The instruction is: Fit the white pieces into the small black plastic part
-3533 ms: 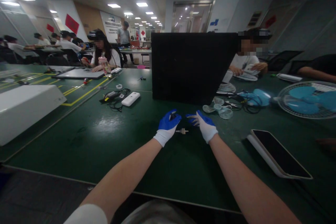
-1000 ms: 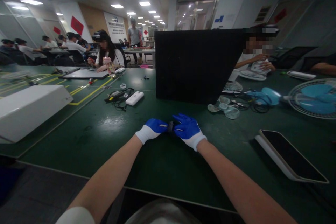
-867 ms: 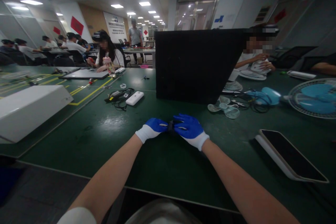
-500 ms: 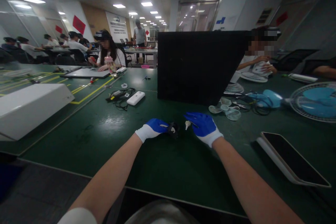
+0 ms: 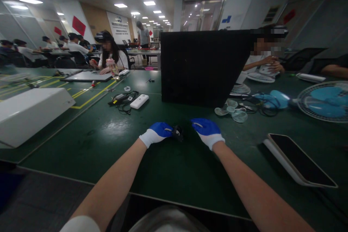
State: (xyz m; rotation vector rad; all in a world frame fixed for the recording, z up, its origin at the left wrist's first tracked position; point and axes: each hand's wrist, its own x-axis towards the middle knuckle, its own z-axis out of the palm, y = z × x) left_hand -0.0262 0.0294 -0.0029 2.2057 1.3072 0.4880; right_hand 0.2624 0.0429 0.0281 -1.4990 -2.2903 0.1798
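Observation:
My left hand (image 5: pixel 159 131), in a blue-coated glove with a white cuff, pinches a small black part (image 5: pixel 178 133) just above the green table. A pale spot shows on that part's face; its exact kind is unclear. To the right, a short gap away, is my right hand (image 5: pixel 208 129) in a matching glove. Its fingers are drawn together and point left. A pale streak shows near the fingertips, but whatever they hold is hidden.
A large black panel (image 5: pixel 201 69) stands ahead. Clear fan blades (image 5: pixel 232 110), a blue fan (image 5: pixel 326 100) and a tablet-like device (image 5: pixel 301 161) lie right. A white device (image 5: pixel 139 101), cables (image 5: pixel 123 98) and a white box (image 5: pixel 32 112) are left. Other people sit beyond the table (image 5: pixel 108 152).
My right hand has turned and shifted slightly left; the small white piece seen at its fingertips is out of sight. My left hand keeps hold of the black part. The view has shifted slightly.

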